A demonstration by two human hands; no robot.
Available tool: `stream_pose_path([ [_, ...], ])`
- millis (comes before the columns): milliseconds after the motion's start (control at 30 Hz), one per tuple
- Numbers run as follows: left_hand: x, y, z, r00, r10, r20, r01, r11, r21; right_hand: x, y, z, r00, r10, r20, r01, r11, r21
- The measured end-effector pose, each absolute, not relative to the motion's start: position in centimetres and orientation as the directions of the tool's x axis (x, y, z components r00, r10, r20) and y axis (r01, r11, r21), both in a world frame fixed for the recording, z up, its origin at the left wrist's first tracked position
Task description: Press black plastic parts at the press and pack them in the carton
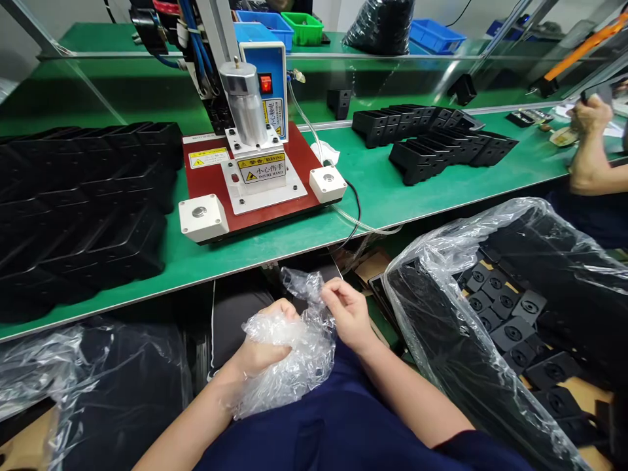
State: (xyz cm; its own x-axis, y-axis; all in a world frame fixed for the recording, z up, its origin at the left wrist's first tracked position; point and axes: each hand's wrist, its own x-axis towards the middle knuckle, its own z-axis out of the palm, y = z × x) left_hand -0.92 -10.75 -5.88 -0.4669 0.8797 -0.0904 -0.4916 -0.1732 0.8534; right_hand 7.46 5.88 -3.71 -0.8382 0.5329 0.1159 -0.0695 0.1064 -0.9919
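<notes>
A crumpled bundle of clear plastic bags [294, 366] lies over my lap, below the front edge of the bench. My left hand [262, 343] is closed round the bundle, its thumb pressed on the film. With thumb and fingers pinched, my right hand [348, 311] grips a loose part of the clear plastic at the upper right of the bundle. The film between the two hands is bunched and twisted. Whether it is one bag or several stuck together there, I cannot make out.
On the green bench [275, 242] stands a press machine [250, 131] with two white button boxes. Black plastic housings [88, 196] fill the left; more housings [441, 144] sit right. A plastic-lined crate [422, 307] holds black parts. A co-worker's hand [591, 114] is at far right.
</notes>
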Motion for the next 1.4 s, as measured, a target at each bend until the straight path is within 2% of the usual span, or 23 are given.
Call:
stream_pose_path([
  [100,-0.8,-11.0,-6.5,-0.472,0.877,-0.093,-0.517,-0.189,0.835,7.4,6.5,-4.1,-0.799,0.601,-0.005,-0.032,-0.051,-0.998],
  [233,-0.9,-11.2,-6.4,-0.485,0.87,-0.092,-0.521,-0.203,0.829,7.3,7.1,-4.4,-0.791,0.602,-0.106,-0.082,-0.276,-0.958],
  [367,-1.1,-11.2,-5.8,-0.507,0.85,-0.142,-0.594,-0.225,0.772,7.4,8.4,-4.1,-0.775,0.602,-0.19,-0.152,-0.469,-0.87],
  [467,-1.3,-11.0,-5.6,-0.455,0.877,-0.153,-0.63,-0.195,0.752,7.5,9.2,-4.1,-0.804,0.558,-0.207,-0.157,-0.534,-0.831],
  [567,-1.6,-10.6,-5.9,-0.383,0.918,-0.107,-0.616,-0.167,0.77,7.3,9.2,-4.7,-0.858,0.464,-0.219,-0.096,-0.564,-0.82],
  [733,-1.8,-10.4,-7.0,-0.389,0.918,-0.072,-0.481,-0.136,0.866,7.0,8.6,-6.1,-0.89,0.36,-0.279,0.052,-0.528,-0.848],
  [900,-1.7,-10.5,-7.1,-0.439,0.896,-0.066,-0.446,-0.154,0.881,6.8,8.2,-6.8,-0.896,0.352,-0.271,0.093,-0.447,-0.889],
  [1033,-1.6,-10.0,-5.9,-0.372,0.926,-0.071,-0.546,-0.156,0.823,6.6,8.7,-7.5,-0.857,0.474,-0.205,0.051,-0.318,-0.947],
  [1100,-1.7,-9.7,-5.5,-0.314,0.945,-0.09,-0.627,-0.135,0.768,6.8,9.3,-7.7,-0.823,0.552,-0.137,0.019,-0.214,-0.977],
  [1167,-1.9,-9.5,-5.4,-0.296,0.945,-0.14,-0.658,-0.095,0.747,7.2,10.0,-7.7,-0.811,0.581,-0.064,0.011,-0.095,-0.995],
  [1300,-2.3,-8.9,-5.7,-0.418,0.873,-0.251,-0.525,-0.006,0.851,7.9,10.6,-7.3,-0.847,0.531,0.034,0.026,0.104,-0.994],
  [1400,-2.1,-8.3,-5.3,-0.546,0.797,-0.26,-0.396,0.028,0.918,7.9,10.4,-7.3,-0.873,0.483,0.06,0.034,0.184,-0.982],
])
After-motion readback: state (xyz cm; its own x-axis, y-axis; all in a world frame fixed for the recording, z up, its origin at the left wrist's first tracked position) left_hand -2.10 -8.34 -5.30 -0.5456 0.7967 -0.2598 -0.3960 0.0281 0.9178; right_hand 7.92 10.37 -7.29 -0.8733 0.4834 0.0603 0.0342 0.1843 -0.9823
